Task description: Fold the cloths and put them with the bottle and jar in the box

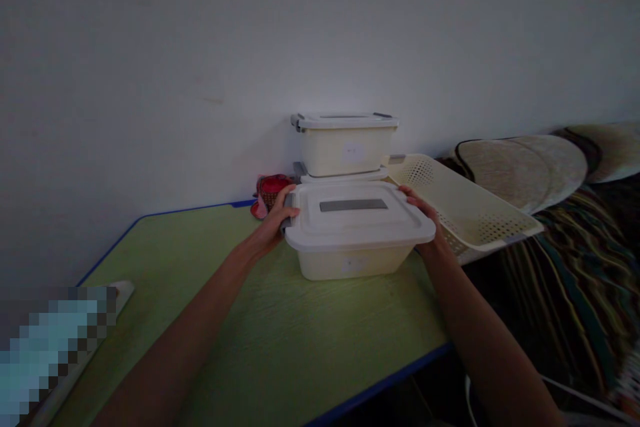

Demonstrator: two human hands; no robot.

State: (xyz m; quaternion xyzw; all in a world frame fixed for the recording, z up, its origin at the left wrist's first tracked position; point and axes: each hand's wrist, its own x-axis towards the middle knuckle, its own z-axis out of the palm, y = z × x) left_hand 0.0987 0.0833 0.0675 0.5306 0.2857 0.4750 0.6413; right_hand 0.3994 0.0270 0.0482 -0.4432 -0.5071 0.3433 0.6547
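Our left hand [274, 223] and right hand [424, 208] grip the front box [350, 263] at opposite ends, fingers closed round its edges; on or just above green table [260, 340], can't tell. We best keep it level, clear of basket [470, 203] and stacked box [330, 152] behind

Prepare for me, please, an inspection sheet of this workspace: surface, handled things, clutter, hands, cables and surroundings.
Surface: green table with blue edging.
Handled things: lidded front box; whether it rests or is lifted, cannot tell. Behind it, an upper box stacked on a mostly hidden lower box.
Clutter: red patterned item, left of the boxes; perforated basket, right; pixelated item, lower left.
Hands: left hand and right hand grip opposite ends of the front box.
Cables: possibly a white cord, lower right; unclear.
Surroundings: pale wall behind; striped cloth at right.
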